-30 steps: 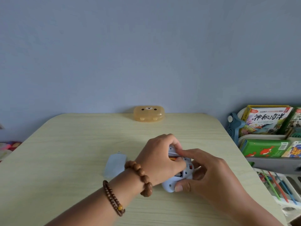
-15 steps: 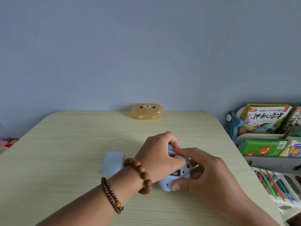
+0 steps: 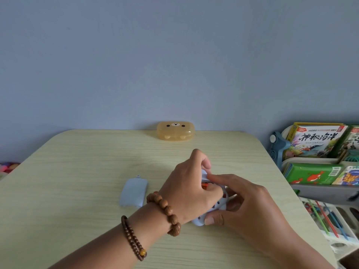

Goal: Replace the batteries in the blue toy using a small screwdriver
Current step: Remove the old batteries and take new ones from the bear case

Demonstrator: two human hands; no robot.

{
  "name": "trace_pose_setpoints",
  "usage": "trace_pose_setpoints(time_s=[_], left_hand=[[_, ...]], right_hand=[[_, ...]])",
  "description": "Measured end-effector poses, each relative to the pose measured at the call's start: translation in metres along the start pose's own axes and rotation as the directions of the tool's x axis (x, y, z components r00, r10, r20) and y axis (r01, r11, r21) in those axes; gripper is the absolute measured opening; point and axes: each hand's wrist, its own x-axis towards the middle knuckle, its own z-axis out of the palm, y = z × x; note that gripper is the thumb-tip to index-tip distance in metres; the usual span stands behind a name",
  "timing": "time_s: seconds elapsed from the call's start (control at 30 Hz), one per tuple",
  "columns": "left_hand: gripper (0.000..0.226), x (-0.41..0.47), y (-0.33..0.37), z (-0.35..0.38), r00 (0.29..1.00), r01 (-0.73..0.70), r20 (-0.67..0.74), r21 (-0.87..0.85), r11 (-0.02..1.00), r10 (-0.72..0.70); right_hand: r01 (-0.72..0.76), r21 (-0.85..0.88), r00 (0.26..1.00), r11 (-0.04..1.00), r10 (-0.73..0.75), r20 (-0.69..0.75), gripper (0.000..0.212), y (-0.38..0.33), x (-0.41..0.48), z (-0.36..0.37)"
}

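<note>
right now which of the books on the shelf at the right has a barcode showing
The green book on the lower tier, with the red-orange animal picture; its barcode sits at the top right corner. The ocean book above it shows none.

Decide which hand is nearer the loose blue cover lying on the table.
Left. The left hand is beside the blue cover, wrist nearly alongside it; the right hand lies beyond the blue toy.

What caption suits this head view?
Both hands, left and right, work at the blue toy's open battery bay on the table, cover lying aside.
</note>
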Motion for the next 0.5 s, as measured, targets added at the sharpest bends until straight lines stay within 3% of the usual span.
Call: trace_pose_setpoints(time_s=[0.27, 0.5], left_hand=[[0.029, -0.005, -0.009, -0.006, 0.99, -0.128, 0.066, 0.013, 0.992, 0.127], [0.02, -0.008, -0.014, -0.01, 0.985, -0.17, 0.003, 0.039, 0.985, 0.17]], right_hand=[[-0.014, 0.005, 1.0, 1.0, 0.015, -0.023, 0.075, -0.003, -0.001, 0.001], [-0.015, -0.026, 1.0, 1.0, 0.014, -0.021, 0.071, -0.005, 0.0, 0.002]])
